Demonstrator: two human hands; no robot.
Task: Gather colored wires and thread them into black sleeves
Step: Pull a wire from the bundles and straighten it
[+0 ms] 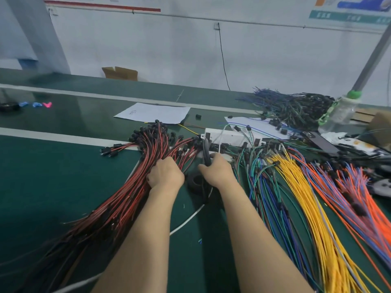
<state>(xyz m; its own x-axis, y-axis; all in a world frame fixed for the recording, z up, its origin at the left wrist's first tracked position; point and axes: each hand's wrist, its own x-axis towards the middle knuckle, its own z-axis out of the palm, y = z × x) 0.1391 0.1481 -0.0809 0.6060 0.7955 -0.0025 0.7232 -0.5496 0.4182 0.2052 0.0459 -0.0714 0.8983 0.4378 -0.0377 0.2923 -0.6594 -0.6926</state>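
Midway through gathering, our left hand [165, 176] clamps the red wires [127, 199] on the green tabletop [42, 176]; our right hand [218, 172] curls round dark tubing [206, 154]. Next, we judge, the ends need aligning for sleeving.

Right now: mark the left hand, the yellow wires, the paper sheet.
left hand [166, 176]: head view, back of hand.
yellow wires [306, 208]: head view, middle of bundle.
paper sheet [152, 113]: head view, centre of sheet.
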